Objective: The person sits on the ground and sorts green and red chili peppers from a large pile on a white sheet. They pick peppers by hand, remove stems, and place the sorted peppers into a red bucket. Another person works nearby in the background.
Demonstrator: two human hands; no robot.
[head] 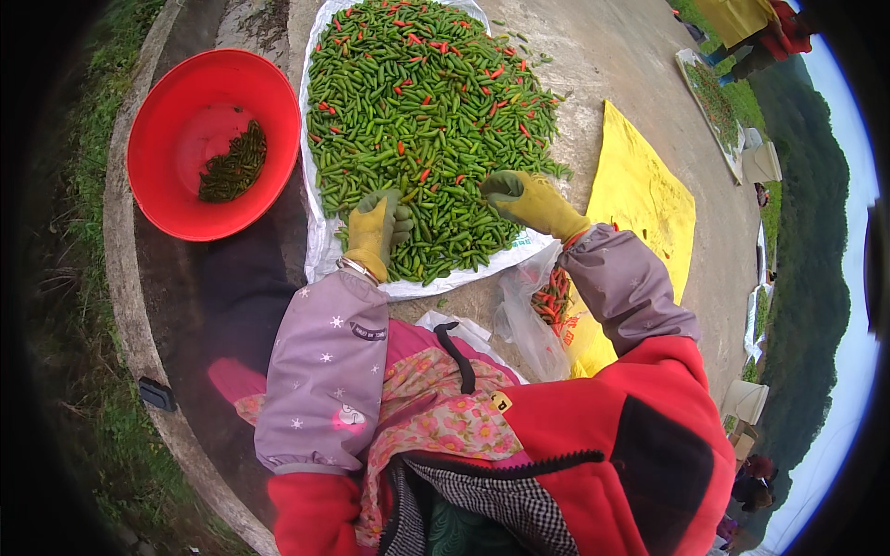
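Observation:
A broad heap of green chili peppers, with scattered red ones, lies on a white woven plastic sheet before me. My left hand, in a yellow and grey-green work glove, is over the near left part of the heap with its fingers curled. Toward the near right edge, my right hand wears a matching glove, its thumb and fingers bent toward each other above the peppers. Whether either hand pinches a pepper is hidden by the gloves.
Left of the heap stands a red plastic tub with dark green peppers inside. A clear plastic bag with red peppers and a yellow woven sack lie right. A concrete curb carries a small black device. Other people are farther off.

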